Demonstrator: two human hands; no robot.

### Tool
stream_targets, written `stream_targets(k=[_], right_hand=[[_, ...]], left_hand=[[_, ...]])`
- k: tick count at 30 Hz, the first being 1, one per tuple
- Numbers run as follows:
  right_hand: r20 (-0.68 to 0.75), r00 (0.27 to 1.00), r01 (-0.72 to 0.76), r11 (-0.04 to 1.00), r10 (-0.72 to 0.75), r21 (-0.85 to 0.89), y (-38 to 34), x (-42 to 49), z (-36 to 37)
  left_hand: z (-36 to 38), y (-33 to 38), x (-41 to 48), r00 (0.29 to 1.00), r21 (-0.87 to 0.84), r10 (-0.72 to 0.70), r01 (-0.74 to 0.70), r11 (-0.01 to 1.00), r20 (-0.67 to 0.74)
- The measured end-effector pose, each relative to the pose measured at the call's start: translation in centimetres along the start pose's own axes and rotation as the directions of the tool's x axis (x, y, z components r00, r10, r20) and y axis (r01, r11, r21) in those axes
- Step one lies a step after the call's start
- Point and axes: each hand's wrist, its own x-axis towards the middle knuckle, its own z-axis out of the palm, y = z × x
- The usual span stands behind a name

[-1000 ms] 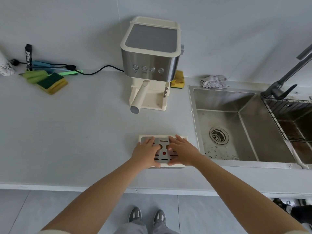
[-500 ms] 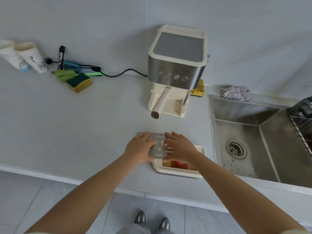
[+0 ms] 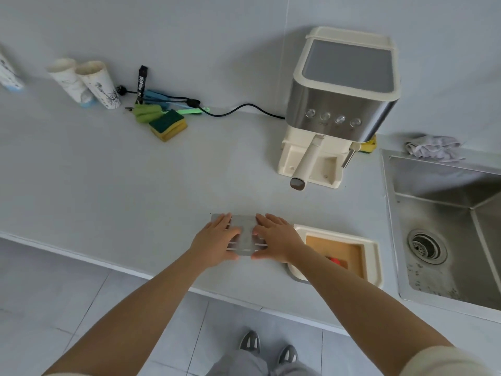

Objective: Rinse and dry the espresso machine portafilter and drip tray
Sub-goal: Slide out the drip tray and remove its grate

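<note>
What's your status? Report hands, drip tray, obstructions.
Left hand, right hand flat on metal grate, beside tray. Drip tray open, brown liquid inside. Path to sink clear.

Loads of bare desk (image 3: 113, 185) left of the metal grate (image 3: 245, 236), nothing blocking there. Tight on the right though: open drip tray (image 3: 375, 256) just beside it, then the sink (image 3: 444, 240). Straight ahead, espresso machine (image 3: 339, 104) with its portafilter handle (image 3: 305, 166) poking forward. Sponge (image 3: 168, 125), cord (image 3: 238, 109) and paper cups (image 3: 86, 82) tucked back by the wall, well apart.
</note>
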Motion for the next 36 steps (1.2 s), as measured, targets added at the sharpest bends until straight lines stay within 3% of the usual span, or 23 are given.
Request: stream_targets(k=[15, 25, 31, 36], right_hand=[[0.116, 0.991, -0.065, 0.998, 0.065, -0.011, -0.2, 0.3, 1.3], [-0.051, 0.994, -0.094, 0.993, 0.098, 0.078, 2.0, -2.7, 0.3], [-0.141, 0.962, -0.211, 0.963, 0.236, 0.167, 5.9, -7.8, -0.1], [-0.127, 0.913, -0.343, 0.899, 0.387, 0.271, 8.9, -12.3, 1.0]], left_hand=[[1.5, -0.4, 1.2, 0.999, -0.042, 0.034, -0.035, 0.999, -0.010], [0.2, 2.7, 1.3, 0.995, -0.263, -0.020, -0.006, 0.965, -0.095], [1.0, 8.2, 2.2, 0.996, -0.320, 0.063, -0.078, 0.944, -0.057], [2.8, 10.6, 2.5, 0.994, -0.301, 0.085, -0.101, 0.948, -0.065]])
